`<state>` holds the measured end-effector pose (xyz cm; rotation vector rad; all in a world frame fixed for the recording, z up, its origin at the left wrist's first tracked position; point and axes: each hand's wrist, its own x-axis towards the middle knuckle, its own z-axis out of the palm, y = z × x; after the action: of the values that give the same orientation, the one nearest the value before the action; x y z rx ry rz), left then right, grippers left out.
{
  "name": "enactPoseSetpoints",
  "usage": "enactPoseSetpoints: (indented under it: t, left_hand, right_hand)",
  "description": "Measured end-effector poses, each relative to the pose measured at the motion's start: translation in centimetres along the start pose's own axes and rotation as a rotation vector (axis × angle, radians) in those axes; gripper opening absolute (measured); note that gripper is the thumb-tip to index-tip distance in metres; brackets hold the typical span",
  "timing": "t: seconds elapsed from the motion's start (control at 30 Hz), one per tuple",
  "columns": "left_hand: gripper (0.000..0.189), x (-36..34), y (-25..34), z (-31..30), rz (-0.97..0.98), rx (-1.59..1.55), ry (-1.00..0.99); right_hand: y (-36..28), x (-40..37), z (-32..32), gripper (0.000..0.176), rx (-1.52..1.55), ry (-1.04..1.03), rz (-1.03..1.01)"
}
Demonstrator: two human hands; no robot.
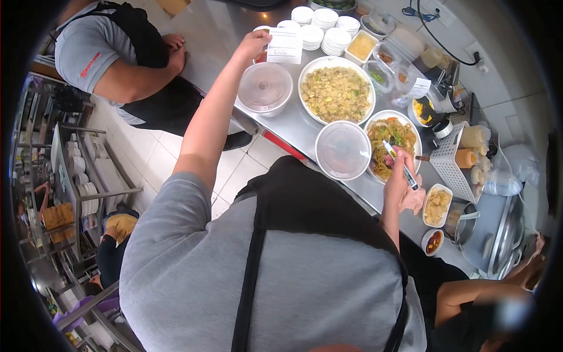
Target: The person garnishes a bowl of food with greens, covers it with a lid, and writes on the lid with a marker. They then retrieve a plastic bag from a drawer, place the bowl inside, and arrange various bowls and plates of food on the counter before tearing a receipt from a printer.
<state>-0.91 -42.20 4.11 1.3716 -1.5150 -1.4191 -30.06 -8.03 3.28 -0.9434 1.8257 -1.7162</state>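
Note:
My left hand (255,44) pinches a white printed slip (285,46) above the back of the steel counter. Below it sits a round container with a translucent lid (265,88). My right hand (400,176) grips a marker pen (401,164), tilted over the edge of a white bowl of noodles with vegetables (393,138). Left of that bowl is another lidded round container (342,150). A large white bowl of fried rice (336,91) stands between the two lids, farther back. Part of my right palm is hidden behind the fingers.
Stacked small white dishes (324,26) stand at the back. A white basket of sauce bottles (454,161) and a dish of fried pieces (437,205) are at right. One person (126,64) stands at left; another person's arm (469,296) shows lower right.

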Motion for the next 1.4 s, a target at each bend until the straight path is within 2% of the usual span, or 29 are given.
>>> enactPoseSetpoints:
  t: [0.1,0.3,0.53,0.73,0.8,0.83,0.9,1.0,1.07,1.13,1.2,1.23,1.33,1.4]
  left_hand:
    - [0.014,-0.3,0.1,0.3,0.034,0.022,0.049]
    - [0.013,-0.8,0.3,0.6,-0.004,-0.075,-0.008]
    - [0.012,-2.0,0.5,1.0,-0.027,-0.045,0.05]
    - [0.021,-2.1,-0.7,0.5,-0.095,-0.072,-0.051]
    - [0.033,-4.2,0.6,0.7,-0.113,0.171,0.035]
    - [0.033,-4.2,-0.6,0.5,-0.115,0.172,0.032]
    - [0.035,-3.9,-3.7,0.2,0.222,0.429,0.55]
    - [0.04,-12.2,0.8,4.7,0.307,0.307,0.427]
    - [0.035,-14.5,-3.1,8.6,0.498,0.471,0.149]
    - [0.029,-17.9,-3.4,12.2,0.373,0.496,-0.035]
    - [0.03,-18.2,-4.4,14.3,0.422,0.506,-0.017]
    - [0.031,-18.4,-4.8,15.0,0.468,0.519,0.011]
    - [0.025,-18.3,-5.4,16.1,0.454,0.539,-0.058]
    - [0.023,-18.4,-5.5,16.1,0.46,0.557,-0.052]
  right_hand:
    - [0.1,0.3,0.2,0.019,0.013,-0.014,0.012]
    - [-0.2,0.4,1.0,0.019,-0.002,-0.055,-0.01]
    - [-0.2,0.0,1.1,0.018,0.016,-0.097,-0.032]
    - [0.1,0.0,1.0,0.019,0.013,-0.112,-0.036]
    - [0.1,-0.2,1.0,0.02,0.061,-0.156,-0.008]
    - [0.1,-0.2,1.0,0.02,0.109,-0.199,0.019]
    - [0.4,-0.5,1.3,0.021,0.151,-0.227,0.051]
    - [1.3,-0.9,1.0,0.019,0.175,-0.259,0.152]
    - [1.0,-1.6,1.4,0.015,0.171,-0.361,0.093]
    - [0.3,-1.8,1.2,0.011,0.15,-0.395,0.152]
    - [0.0,-1.4,1.1,0.011,0.12,-0.443,0.167]
    - [-0.6,-1.2,1.7,0.012,0.136,-0.38,0.139]
    - [-0.9,-1.1,4.2,0.011,0.109,-0.434,0.037]
    - [0.1,-1.4,5.1,0.011,0.023,-0.481,0.043]
